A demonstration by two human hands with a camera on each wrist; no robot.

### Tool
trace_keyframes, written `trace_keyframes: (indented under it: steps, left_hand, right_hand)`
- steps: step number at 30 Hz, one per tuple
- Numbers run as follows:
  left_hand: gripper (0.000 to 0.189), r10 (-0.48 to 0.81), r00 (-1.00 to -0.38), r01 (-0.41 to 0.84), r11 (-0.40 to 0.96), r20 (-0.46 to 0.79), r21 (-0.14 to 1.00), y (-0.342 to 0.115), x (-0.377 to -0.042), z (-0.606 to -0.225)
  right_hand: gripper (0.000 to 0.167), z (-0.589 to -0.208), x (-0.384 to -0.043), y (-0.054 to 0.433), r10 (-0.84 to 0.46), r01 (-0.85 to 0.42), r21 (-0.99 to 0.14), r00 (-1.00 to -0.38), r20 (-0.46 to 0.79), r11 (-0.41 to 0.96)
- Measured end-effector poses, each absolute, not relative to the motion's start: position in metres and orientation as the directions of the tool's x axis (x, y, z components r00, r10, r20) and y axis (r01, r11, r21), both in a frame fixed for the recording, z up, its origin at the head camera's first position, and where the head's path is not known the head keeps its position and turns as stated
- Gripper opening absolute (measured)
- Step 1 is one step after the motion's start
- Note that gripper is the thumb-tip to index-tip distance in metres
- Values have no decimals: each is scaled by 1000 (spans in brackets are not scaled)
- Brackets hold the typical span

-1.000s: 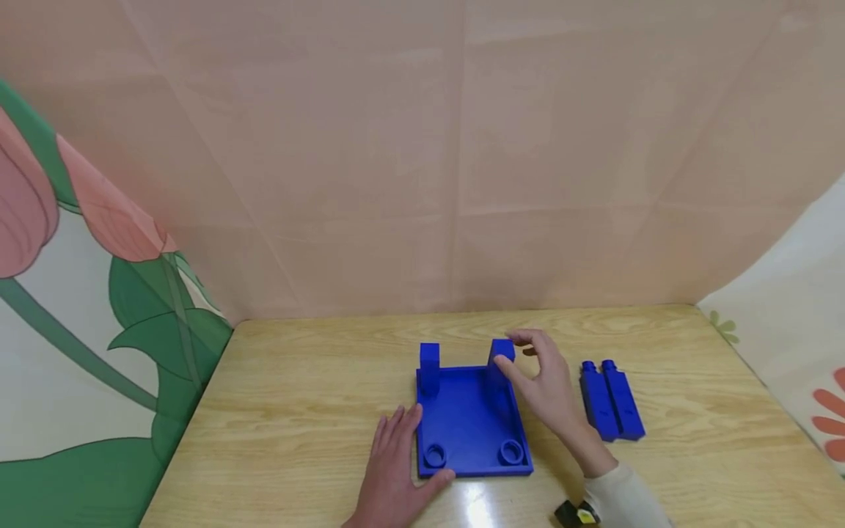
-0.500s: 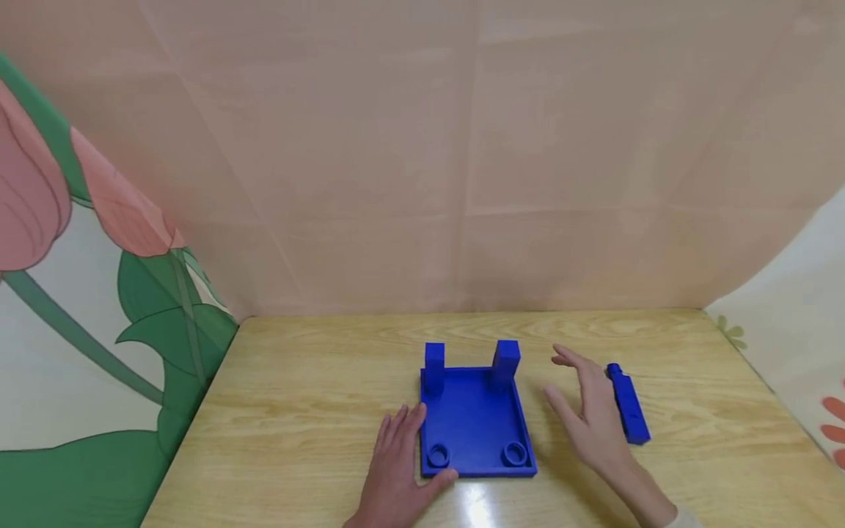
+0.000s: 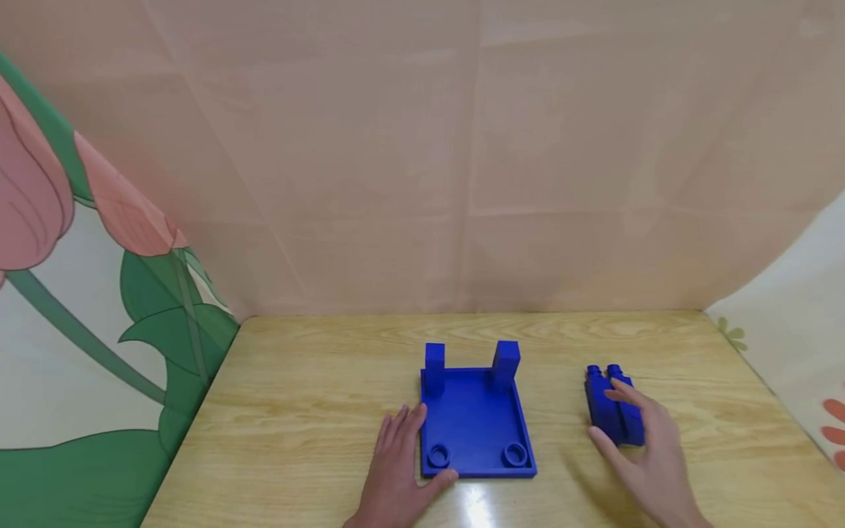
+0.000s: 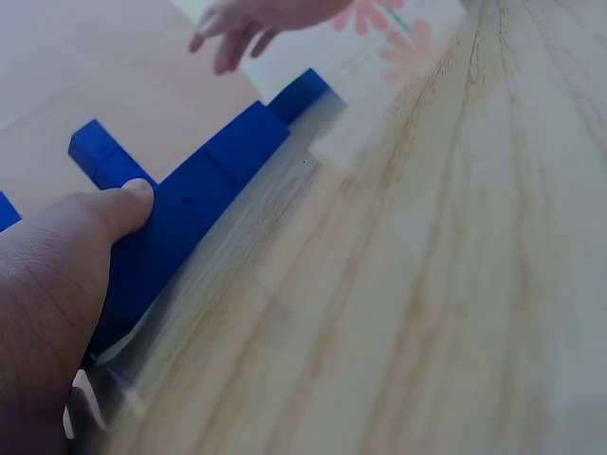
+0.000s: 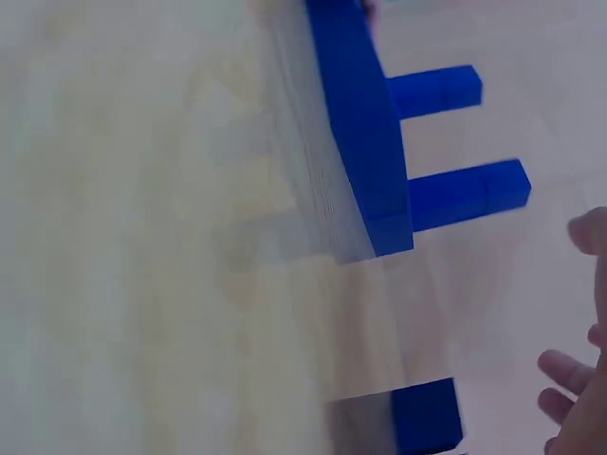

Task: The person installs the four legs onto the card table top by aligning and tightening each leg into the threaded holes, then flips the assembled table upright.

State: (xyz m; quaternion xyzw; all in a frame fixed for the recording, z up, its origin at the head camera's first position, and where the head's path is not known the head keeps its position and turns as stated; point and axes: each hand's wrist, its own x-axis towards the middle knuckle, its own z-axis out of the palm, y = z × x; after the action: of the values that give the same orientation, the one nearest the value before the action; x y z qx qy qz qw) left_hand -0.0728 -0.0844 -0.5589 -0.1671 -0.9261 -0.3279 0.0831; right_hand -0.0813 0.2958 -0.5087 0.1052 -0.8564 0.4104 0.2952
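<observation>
A blue square base (image 3: 470, 422) with a raised rim lies on the table. Two square posts, the left post (image 3: 433, 367) and the right post (image 3: 505, 361), stand upright at its back corners. Ring-shaped sockets (image 3: 439, 455) show at both front corners. My left hand (image 3: 399, 466) rests against the base's front left corner, fingers straight along the side and thumb on the front rim. To the right, two loose posts (image 3: 602, 407) with knobbed ends lie side by side. Over them hovers my right hand (image 3: 647, 447), thumb and fingers spread apart, partly covering the right one.
The wooden table (image 3: 317, 389) ends at a plain pinkish cloth backdrop (image 3: 370, 161). Flower-printed cloth (image 3: 158, 323) hangs at the left, and another white printed cloth (image 3: 792, 293) hangs at the right.
My right hand has left the back right post on the base and moved right and nearer, over the loose posts. My left hand stays at the base's corner.
</observation>
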Motion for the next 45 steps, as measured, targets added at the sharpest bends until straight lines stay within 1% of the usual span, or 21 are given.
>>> trace_keyframes:
  steps: [5,8,12,18,23,27,31,34,40,45]
  left_hand:
    - [100,256,-940,341,725,227,598,-84,-73,-559]
    - [101,248,-948,319,724,200,611,-84,-73,-559]
    - [100,246,-942,335,729,229,596,-84,-73,-560]
    - [99,258,-928,370,732,270,572,-86,-75,-562]
    - [101,265,-920,388,723,289,571,-87,-76,-563]
    - [101,266,-923,382,723,279,575,-86,-76,-564]
    - [101,264,-926,374,727,269,577,-86,-76,-564]
    - [101,264,-922,384,725,285,571,-86,-76,-565]
    - [100,261,-908,407,730,327,549,-85,-74,-565]
    - [100,252,-922,380,729,292,570,-85,-75,-564]
  right_hand:
    - [96,-519,-75,305,143,-371,-669,-801,581,644]
    - [99,-526,-75,309,147,-373,-654,-788,598,658]
    - [103,-537,-78,315,127,-374,-622,-782,611,688]
    - [105,-547,-80,319,144,-341,-618,-787,600,709]
    - [107,-552,-84,323,96,-372,-578,-778,621,727]
    - [109,-553,-86,326,43,-405,-546,-774,632,733]
    - [106,-554,-86,327,25,-412,-534,-775,632,738]
    - [102,-554,-86,326,48,-394,-538,-773,633,745]
    - [96,-554,-84,324,83,-322,-551,-806,587,770]
    - [92,-553,-84,323,66,-321,-547,-817,573,773]
